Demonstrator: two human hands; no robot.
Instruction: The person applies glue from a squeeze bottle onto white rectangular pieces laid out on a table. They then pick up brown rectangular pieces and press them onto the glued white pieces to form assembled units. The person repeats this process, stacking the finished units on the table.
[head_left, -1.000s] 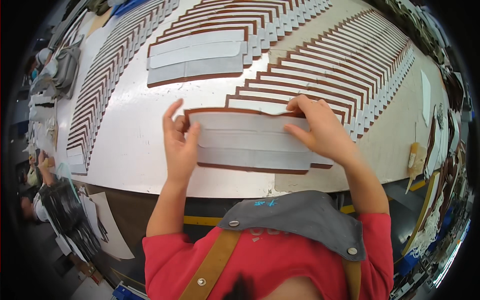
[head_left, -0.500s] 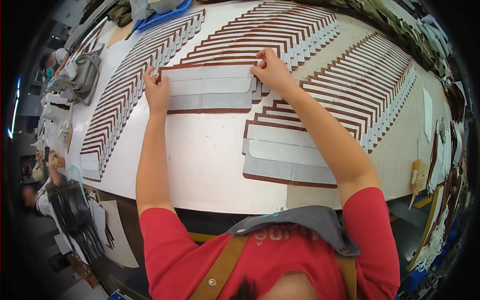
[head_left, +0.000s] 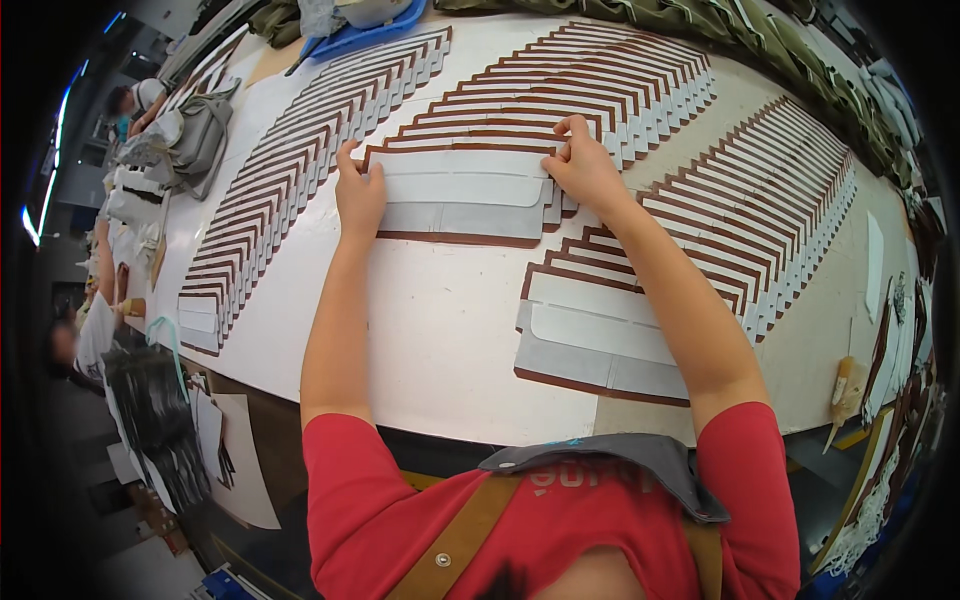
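Observation:
A flat white and grey panel [head_left: 455, 190] with brown borders lies at the near end of the middle row of overlapping panels. My left hand [head_left: 360, 195] is at its upper left corner, thumb and fingers closed on the edge. At the upper right corner, my right hand [head_left: 588, 172] pinches the edge between thumb and forefinger. Under my right forearm, another panel of the same kind [head_left: 575, 350] fronts the right-hand row. Whether the held panel is raised off those beneath it, I cannot tell.
A further overlapping row [head_left: 265, 215] runs along the left of the white table [head_left: 450, 370]. A blue tray [head_left: 365, 35] stands at the far left, with olive fabric [head_left: 690, 35] along the back. Near the right edge lies a glue bottle [head_left: 840, 390]. Other people work at far left.
The whole view has shifted, so the table and rows appear lower and further right. Both hands keep their places on the panel's corners.

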